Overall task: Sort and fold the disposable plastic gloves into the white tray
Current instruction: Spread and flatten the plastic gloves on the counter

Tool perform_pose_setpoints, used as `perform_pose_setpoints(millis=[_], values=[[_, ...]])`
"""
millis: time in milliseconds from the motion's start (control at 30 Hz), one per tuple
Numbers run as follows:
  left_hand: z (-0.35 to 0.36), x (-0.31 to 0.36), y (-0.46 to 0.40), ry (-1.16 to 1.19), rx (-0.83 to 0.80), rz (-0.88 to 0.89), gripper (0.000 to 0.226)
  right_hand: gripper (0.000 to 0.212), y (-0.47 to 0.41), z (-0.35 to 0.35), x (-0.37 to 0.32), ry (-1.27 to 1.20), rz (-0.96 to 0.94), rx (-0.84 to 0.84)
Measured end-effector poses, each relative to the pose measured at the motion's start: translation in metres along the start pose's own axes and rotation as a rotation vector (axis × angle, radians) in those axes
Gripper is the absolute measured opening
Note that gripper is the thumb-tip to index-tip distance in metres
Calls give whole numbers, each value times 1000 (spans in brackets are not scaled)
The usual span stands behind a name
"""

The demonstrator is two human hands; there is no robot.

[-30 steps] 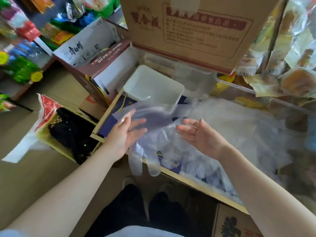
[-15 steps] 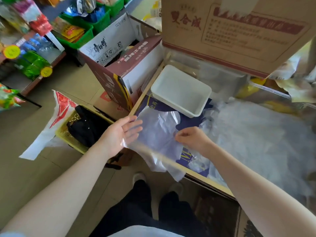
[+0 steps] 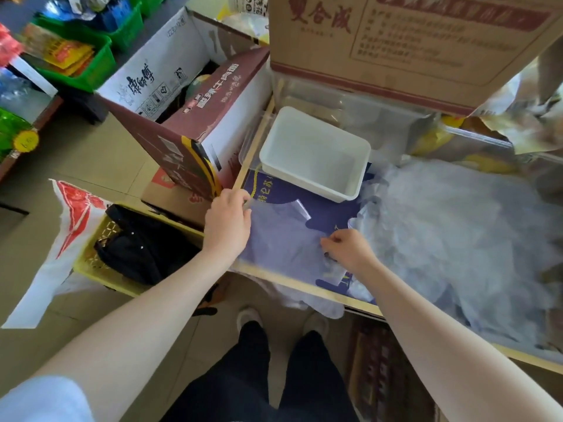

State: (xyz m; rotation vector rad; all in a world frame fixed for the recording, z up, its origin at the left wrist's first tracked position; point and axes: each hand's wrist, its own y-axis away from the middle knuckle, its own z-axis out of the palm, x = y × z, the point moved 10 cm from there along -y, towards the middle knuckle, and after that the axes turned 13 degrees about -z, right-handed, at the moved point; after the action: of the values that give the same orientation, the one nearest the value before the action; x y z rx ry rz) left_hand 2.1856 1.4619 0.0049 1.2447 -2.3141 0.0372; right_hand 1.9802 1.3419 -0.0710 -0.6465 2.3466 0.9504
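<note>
Gloves: one clear glove (image 3: pixel 283 239) lies flat on the counter (image 3: pixel 304 286) before the empty white tray (image 3: pixel 315 156), left hand (image 3: pixel 227 222) and right hand (image 3: pixel 347 248) pinching its edges, so folding it over seems next.

The glove (image 3: pixel 283 236) in the middle of the frame is thin clear plastic film, slightly glossy, with soft creases. At the right, the heap of gloves (image 3: pixel 451 239) is the same film, crumpled and milky. The white tray (image 3: pixel 316 181) above the centre is smooth hard plastic with a matt look. The surface (image 3: pixel 332 214) under it looks like dark blue printed card, edged by a pale wooden strip (image 3: pixel 292 280). The big box (image 3: pixel 380 47) at the top is brown matt cardboard. The basket (image 3: pixel 91 263) at the left is yellow perforated plastic and holds black cloth (image 3: pixel 143 248).
</note>
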Motion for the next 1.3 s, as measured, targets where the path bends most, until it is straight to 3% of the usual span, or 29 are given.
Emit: perform_pose_setpoints(millis=[67, 133, 200, 267, 367, 433, 533, 600, 700, 767, 833, 867, 933, 1067, 1133, 1200, 1267, 1300], values=[[-3, 29, 15, -90, 142, 311, 22, 31, -4, 4, 2, 22, 32, 2], [21, 48, 37, -159, 80, 581, 24, 31, -7, 8, 3, 52, 44, 3], [68, 40, 47, -288, -240, 524, 39, 31, -9, 12, 2, 98, 48, -6], [98, 15, 48, -450, -413, 374, 58, 27, -6, 11, -1, 208, 44, -24], [107, 2, 44, -571, -398, 337, 69, 24, -1, -8, -21, 481, -79, 54], [107, 0, 41, -575, -396, 332, 72, 41, 2, -13, -44, 598, -310, 101], [108, -2, 41, -608, -377, 326, 73, 59, 10, 21, -65, 644, -647, -109], [105, 3, 35, -570, -346, 325, 65, 67, 17, 49, -58, 704, -701, -272], [96, 6, 28, -363, -464, 306, 59, 91, 24, 62, -46, 717, -701, -304], [91, -2, 36, -305, -601, 351, 75, 95, 25, 61, -39, 679, -668, -292], [87, -16, 51, -461, -649, 484, 94, 87, 28, 63, -36, 687, -667, -295], [85, -22, 57, -533, -630, 543, 92, 82, 30, 62, -39, 698, -686, -285], [79, -28, 61, -552, -552, 601, 68, 82, 32, 59, -45, 689, -710, -252], [65, -16, 69, -427, -360, 723, 31, 93, 41, 60, -49, 813, -684, -276], [64, -17, 68, -386, -375, 662, 30, 85, 54, 73, -55, 909, -777, -279], [62, -20, 64, -330, -399, 566, 30, 60, 65, 83, -61, 835, -897, -181], [58, -20, 57, -279, -405, 505, 25, 21, 66, 72, -67, 625, -846, -69], [55, -20, 54, -260, -416, 475, 22, 13, 63, 61, -67, 509, -755, -28]])
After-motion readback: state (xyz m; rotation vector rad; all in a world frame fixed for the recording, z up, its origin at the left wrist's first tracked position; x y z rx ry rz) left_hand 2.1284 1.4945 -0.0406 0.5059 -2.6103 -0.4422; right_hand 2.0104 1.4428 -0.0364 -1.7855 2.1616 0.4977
